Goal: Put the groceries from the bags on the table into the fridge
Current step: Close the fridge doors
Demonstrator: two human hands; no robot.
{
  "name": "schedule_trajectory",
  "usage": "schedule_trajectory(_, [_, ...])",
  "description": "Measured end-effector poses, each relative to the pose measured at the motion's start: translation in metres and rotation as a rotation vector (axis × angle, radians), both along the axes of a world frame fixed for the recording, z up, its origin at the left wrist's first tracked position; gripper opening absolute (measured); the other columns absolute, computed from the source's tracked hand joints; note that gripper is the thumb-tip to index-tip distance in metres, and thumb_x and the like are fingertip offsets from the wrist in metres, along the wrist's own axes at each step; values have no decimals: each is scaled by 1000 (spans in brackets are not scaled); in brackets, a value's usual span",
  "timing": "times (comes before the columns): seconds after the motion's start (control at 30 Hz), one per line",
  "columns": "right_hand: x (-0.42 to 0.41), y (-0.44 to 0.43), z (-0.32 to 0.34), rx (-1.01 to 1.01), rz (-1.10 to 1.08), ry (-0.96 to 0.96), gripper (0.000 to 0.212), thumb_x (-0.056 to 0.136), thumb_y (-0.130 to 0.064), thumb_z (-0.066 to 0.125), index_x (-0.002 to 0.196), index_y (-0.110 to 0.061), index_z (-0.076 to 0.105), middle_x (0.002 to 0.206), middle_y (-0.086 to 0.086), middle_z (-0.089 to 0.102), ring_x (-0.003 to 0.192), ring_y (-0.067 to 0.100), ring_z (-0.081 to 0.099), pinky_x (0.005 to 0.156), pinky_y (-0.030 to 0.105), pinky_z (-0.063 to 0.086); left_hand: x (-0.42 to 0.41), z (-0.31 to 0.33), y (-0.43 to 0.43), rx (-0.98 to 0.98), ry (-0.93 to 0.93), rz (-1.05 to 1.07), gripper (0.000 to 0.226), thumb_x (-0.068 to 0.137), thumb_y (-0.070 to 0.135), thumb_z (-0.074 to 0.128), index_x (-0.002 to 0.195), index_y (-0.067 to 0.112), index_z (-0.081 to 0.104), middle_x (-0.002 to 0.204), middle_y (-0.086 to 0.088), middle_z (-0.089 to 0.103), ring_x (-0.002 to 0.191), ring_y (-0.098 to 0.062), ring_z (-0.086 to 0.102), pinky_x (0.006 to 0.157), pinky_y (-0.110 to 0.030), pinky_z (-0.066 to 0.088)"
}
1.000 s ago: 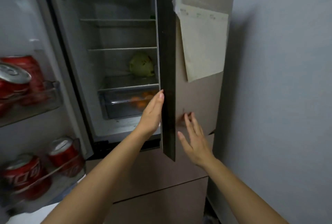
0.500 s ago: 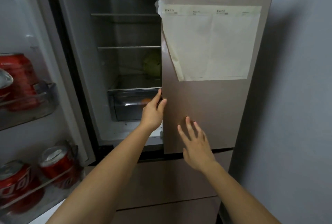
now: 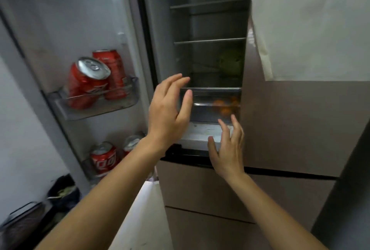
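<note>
Head view: both bare forearms reach up and forward from the bottom edge toward the open fridge.

The left hand is raised in front of the gap between the open left door and the compartment. Its back faces the camera, the wrist bent slightly back, fingers loosely spread and a little curled, thumb apart to the right. It grips nothing; the fingertips lie just in front of the left end of the clear drawer, and contact cannot be told.

The right hand sits lower and to the right, in front of the white ledge below the drawer. Fingers point up and are spread, thumb out to the left, palm turned toward the fridge. It too is empty and holds nothing. Its fingertips reach up to the drawer's lower edge, near the inner edge of the right door, which stands nearly closed with a paper sheet taped on its front.

Inside, orange fruit shows blurred through the drawer front, and a green round item rests on the shelf above it. Two wire shelves higher up are dim.

The left door's upper bin holds two red cans, the nearer one tilted. The lower bin holds more red cans, partly hidden by the left forearm.
</note>
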State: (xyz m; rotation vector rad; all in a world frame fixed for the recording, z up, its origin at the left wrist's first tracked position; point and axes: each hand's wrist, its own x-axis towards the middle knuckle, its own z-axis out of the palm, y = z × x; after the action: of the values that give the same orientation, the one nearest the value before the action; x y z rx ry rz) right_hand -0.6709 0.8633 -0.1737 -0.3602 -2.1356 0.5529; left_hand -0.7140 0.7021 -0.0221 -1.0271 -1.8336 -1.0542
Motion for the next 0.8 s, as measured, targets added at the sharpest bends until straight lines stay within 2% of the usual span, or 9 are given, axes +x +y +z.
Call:
schedule_trajectory(0.13, [-25, -93, 25, -61, 291, 156, 49, 100, -43, 42, 140, -17, 52, 152, 8, 35, 143, 23, 32, 116, 40, 27, 7, 17, -75, 181, 288, 125, 31, 97, 19, 52, 117, -2, 63, 127, -22, 56, 121, -31, 52, 105, -43, 42])
schedule_trajectory(0.23, [-28, -154, 33, 32, 486, 150, 41, 100, -42, 40, 128, -18, 60, 131, 3, 55, 125, 17, 48, 106, 34, 38, -3, 20, -129, 276, 390, 309, 42, 98, 28, 49, 123, -6, 56, 135, -27, 45, 129, -39, 43, 107, -53, 37])
schedule_trajectory(0.3, [-31, -182, 28, 121, 589, 58, 38, 102, -43, 39, 123, -20, 61, 120, 0, 61, 111, 15, 54, 96, 33, 42, -13, 18, -159, 338, 273, 422, 53, 96, 31, 50, 138, -1, 45, 146, -23, 33, 140, -30, 29, 117, -48, 26])
schedule_trajectory(0.4, [-38, -202, 9, 220, 650, -122, 38, 102, -46, 37, 122, -23, 60, 113, -2, 65, 102, 19, 58, 89, 34, 41, -35, 6, -191, 377, -100, 525, 71, 99, 43, 41, 155, 7, 18, 162, -17, 14, 150, -19, 10, 122, -34, 8])
schedule_trajectory(0.47, [-40, -204, -5, 355, 617, -189, 40, 100, -48, 39, 122, -23, 61, 108, 0, 65, 97, 22, 57, 88, 37, 41, -49, -8, -201, 348, -369, 438, 72, 102, 46, 34, 158, 12, 4, 166, -8, 4, 152, -17, 3, 122, -32, 3])
schedule_trajectory(0.53, [-40, -202, -8, 399, 582, -219, 42, 98, -52, 40, 118, -23, 62, 106, 0, 63, 95, 22, 56, 87, 38, 40, -53, -23, -205, 308, -466, 347, 68, 104, 45, 30, 158, 17, -1, 167, -1, 0, 152, -12, 2, 123, -31, 4])
schedule_trajectory(0.6, [-38, -201, -3, 370, 552, -212, 43, 96, -58, 41, 107, -23, 63, 100, -1, 62, 90, 21, 53, 85, 38, 39, -50, -32, -205, 324, -421, 365, 62, 105, 44, 29, 158, 19, 9, 165, -1, 11, 149, -9, 14, 118, -20, 13])
schedule_trajectory(0.7, [-30, -194, -2, 358, 546, -203, 47, 92, -68, 42, 99, -24, 58, 97, -3, 58, 88, 16, 48, 87, 36, 37, -42, -33, -205, 431, -408, 440, 54, 104, 43, 31, 151, 15, 33, 150, -7, 38, 126, -2, 36, 89, 7, 20])
schedule_trajectory(0.8, [-20, -177, -5, 342, 547, -144, 51, 89, -75, 44, 95, -25, 55, 92, -4, 56, 85, 12, 46, 87, 33, 37, -38, -32, -212, 468, -368, 454, 60, 98, 53, 30, 140, 13, 44, 132, -6, 52, 115, -7, 46, 89, -5, 34])
